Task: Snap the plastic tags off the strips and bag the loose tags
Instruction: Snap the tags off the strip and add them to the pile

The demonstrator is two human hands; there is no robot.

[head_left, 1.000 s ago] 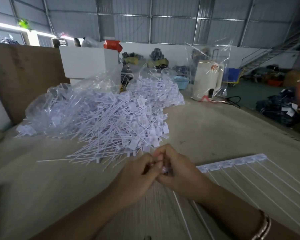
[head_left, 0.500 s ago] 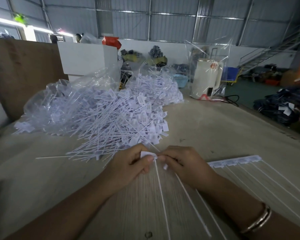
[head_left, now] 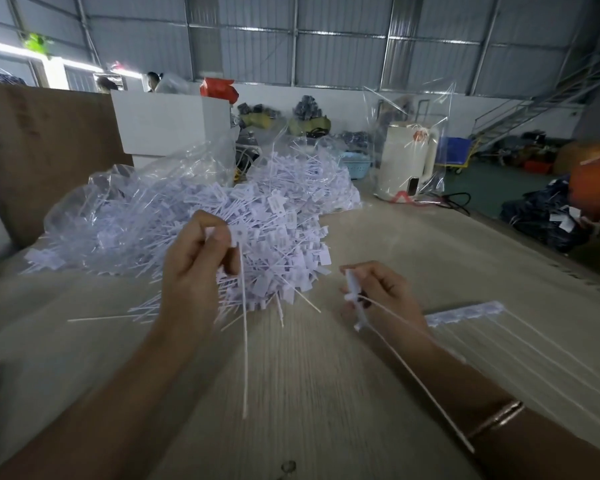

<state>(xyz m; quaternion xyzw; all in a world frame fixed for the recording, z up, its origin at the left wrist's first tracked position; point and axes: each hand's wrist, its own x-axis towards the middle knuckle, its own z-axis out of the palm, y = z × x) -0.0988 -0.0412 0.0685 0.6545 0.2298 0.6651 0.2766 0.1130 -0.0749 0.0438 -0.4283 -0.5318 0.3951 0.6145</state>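
My left hand (head_left: 194, 265) is raised over the near edge of the pile and pinches a single white tag (head_left: 238, 237) by its head, the long tail hanging straight down. My right hand (head_left: 378, 292) is lower and to the right, gripping a short piece of strip (head_left: 355, 303) with tails trailing back along my forearm. A big heap of loose white tags (head_left: 264, 244) lies on the table behind my hands, partly spilling from a clear plastic bag (head_left: 111, 202). Another whole strip (head_left: 465, 311) lies flat at the right.
The wooden table (head_left: 326, 375) stretches ahead. A brown board (head_left: 32, 150) stands at the left, a white box (head_left: 167, 123) behind the heap, and a white kettle in clear plastic (head_left: 409, 161) at the far right. Past the right edge is floor with dark bundles (head_left: 541, 216).
My hands were together at the strip; now they have pulled apart. The left hand has lifted up toward the heap with one separated tag, and the right has moved right with the remaining piece.
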